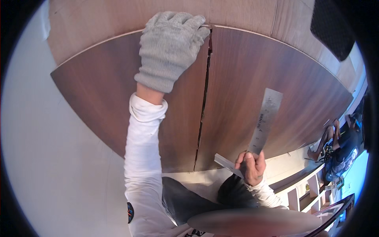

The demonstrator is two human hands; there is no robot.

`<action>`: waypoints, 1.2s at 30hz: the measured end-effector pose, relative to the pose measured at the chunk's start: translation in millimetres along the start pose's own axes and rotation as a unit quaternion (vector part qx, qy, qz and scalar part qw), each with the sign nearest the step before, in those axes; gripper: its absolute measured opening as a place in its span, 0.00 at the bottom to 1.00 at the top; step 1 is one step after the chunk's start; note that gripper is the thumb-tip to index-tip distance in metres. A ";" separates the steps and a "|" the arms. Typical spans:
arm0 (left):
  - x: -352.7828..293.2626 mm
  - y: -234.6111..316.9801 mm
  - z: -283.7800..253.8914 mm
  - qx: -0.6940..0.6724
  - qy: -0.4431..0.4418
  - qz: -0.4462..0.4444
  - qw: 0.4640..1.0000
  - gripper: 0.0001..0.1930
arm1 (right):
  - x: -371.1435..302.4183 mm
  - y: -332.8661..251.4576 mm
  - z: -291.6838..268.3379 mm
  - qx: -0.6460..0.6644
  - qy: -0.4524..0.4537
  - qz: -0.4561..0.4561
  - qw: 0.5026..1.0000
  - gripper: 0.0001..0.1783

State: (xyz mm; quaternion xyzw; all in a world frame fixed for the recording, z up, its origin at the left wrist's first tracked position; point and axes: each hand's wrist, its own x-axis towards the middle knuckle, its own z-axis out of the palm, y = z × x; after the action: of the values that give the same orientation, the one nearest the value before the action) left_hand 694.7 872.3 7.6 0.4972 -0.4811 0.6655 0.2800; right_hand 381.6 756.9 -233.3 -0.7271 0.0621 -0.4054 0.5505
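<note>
My left hand (pixel 171 49), in a grey knitted glove, is at the far edge of a dark brown wood-grain panel (pixel 106 83). Its fingers curl together over that edge, beside the gap; what lies beneath them is hidden. A second brown panel (pixel 241 75) lies to the right, split from the first by a narrow dark gap with a ragged edge. Low and right of the gap, my bare right hand (pixel 254 168) is closed round a metal try square (pixel 265 118). Its marked blade points away over the right panel, and its stock (pixel 227 164) sticks out leftward.
Paler wood boards (pixel 237 15) lie beyond the panels' curved far edge. A black mesh-like object (pixel 333 29) is at the upper right. Another person (pixel 341 150) is at the far right, near a wooden frame with compartments (pixel 304 189). Pale floor (pixel 59 158) extends at left.
</note>
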 end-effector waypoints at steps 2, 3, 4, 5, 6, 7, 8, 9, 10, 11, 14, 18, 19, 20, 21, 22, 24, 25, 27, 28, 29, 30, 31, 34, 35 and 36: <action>3.0 6.2 2.7 0.025 -0.010 -0.004 1.000 0.10 | 15.3 -0.6 -0.2 0.005 0.015 -0.037 0.999 0.12; 9.7 9.2 3.3 0.027 -0.004 -0.025 0.999 0.09 | 23.6 -1.0 -0.1 0.036 0.025 -0.050 0.998 0.15; 11.3 10.7 2.9 0.035 -0.008 -0.044 0.998 0.09 | 34.5 -5.6 2.5 0.077 0.004 -0.040 0.996 0.16; 12.2 11.5 2.1 0.047 -0.015 -0.072 0.996 0.08 | 49.9 -13.3 -1.8 0.081 -0.039 -0.026 0.996 0.16; 10.2 13.6 -3.1 0.046 -0.022 -0.079 0.996 0.08 | 65.5 -20.8 -8.8 0.085 -0.084 -0.014 0.993 0.15; 16.4 16.7 -5.6 0.048 -0.034 -0.074 0.996 0.07 | 83.5 -27.3 -19.1 0.061 -0.156 -0.036 0.985 0.13; 24.6 18.4 -5.9 0.046 -0.046 -0.072 0.995 0.07 | 99.5 -47.3 -26.5 0.090 -0.196 0.029 0.976 0.09; 27.0 20.3 -2.8 0.020 -0.044 -0.071 0.996 0.06 | 114.7 -58.3 -36.9 0.075 -0.260 0.025 0.962 0.08; 27.4 19.8 -0.7 -0.004 -0.054 -0.071 0.996 0.06 | 128.9 -61.8 -42.4 0.070 -0.325 0.023 0.943 0.08; 28.9 18.8 -5.3 -0.019 -0.063 -0.095 0.993 0.06 | 133.0 -66.5 -41.7 0.091 -0.348 0.034 0.932 0.07; 38.4 23.6 -9.5 -0.060 -0.120 -0.186 0.973 0.06 | 140.8 -82.8 -41.5 0.096 -0.408 0.050 0.907 0.09; 54.4 22.0 -19.3 -0.114 -0.186 -0.240 0.946 0.08 | 130.4 -115.9 -52.6 -0.040 -0.390 0.039 0.919 0.16; 62.2 18.8 -24.6 -0.119 -0.219 -0.251 0.935 0.10 | 129.3 -140.1 -47.0 -0.051 -0.347 0.073 0.934 0.15; 70.6 17.3 -27.1 -0.126 -0.244 -0.259 0.926 0.11 | 129.5 -164.9 -42.9 -0.071 -0.300 0.102 0.946 0.14; 77.3 15.1 -30.0 -0.136 -0.270 -0.266 0.915 0.12 | 124.9 -180.7 -38.9 -0.081 -0.258 0.131 0.954 0.13; 81.6 10.7 -32.2 -0.144 -0.271 -0.256 0.917 0.14 | 121.3 -196.8 -34.0 -0.093 -0.219 0.156 0.959 0.13; 83.7 1.2 -31.7 -0.165 -0.283 -0.225 0.918 0.16 | 124.9 -230.1 -17.5 -0.134 -0.139 0.213 0.958 0.13; 84.6 -1.6 -28.9 -0.173 -0.285 -0.240 0.912 0.17 | 133.2 -251.2 -8.0 -0.188 -0.111 0.206 0.954 0.13; 90.8 -13.4 -22.5 -0.209 -0.351 -0.227 0.884 0.16 | 131.8 -277.1 10.5 -0.245 -0.038 0.180 0.952 0.14; 91.5 -13.9 -24.2 -0.230 -0.384 -0.217 0.868 0.15 | 127.4 -285.9 22.6 -0.230 0.015 0.171 0.958 0.15; 90.7 -12.8 -28.8 -0.227 -0.395 -0.190 0.870 0.15 | 124.0 -299.3 34.0 -0.215 0.043 0.194 0.956 0.15; 90.1 -22.3 -28.3 -0.228 -0.396 -0.160 0.875 0.15 | 128.1 -314.9 53.3 -0.204 0.077 0.210 0.953 0.14; 87.4 -25.7 -24.3 -0.223 -0.391 -0.131 0.883 0.15 | 129.0 -326.2 65.5 -0.203 0.090 0.233 0.947 0.14; 70.2 -23.4 -21.5 -0.189 -0.360 -0.103 0.908 0.16 | 117.5 -343.1 90.2 -0.254 0.094 0.276 0.922 0.12; 69.1 -22.7 -21.7 -0.192 -0.364 -0.098 0.906 0.16 | 110.2 -346.7 97.0 -0.258 0.105 0.310 0.909 0.13; 68.6 -23.3 -21.8 -0.193 -0.368 -0.093 0.905 0.16 | 102.4 -350.1 104.6 -0.261 0.115 0.344 0.895 0.14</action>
State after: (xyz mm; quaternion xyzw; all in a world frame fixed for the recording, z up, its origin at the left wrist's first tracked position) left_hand 682.1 893.9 79.0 0.6853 -0.6206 0.3005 0.2343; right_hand 393.7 915.6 111.1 -0.7261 0.4746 -0.2413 0.4351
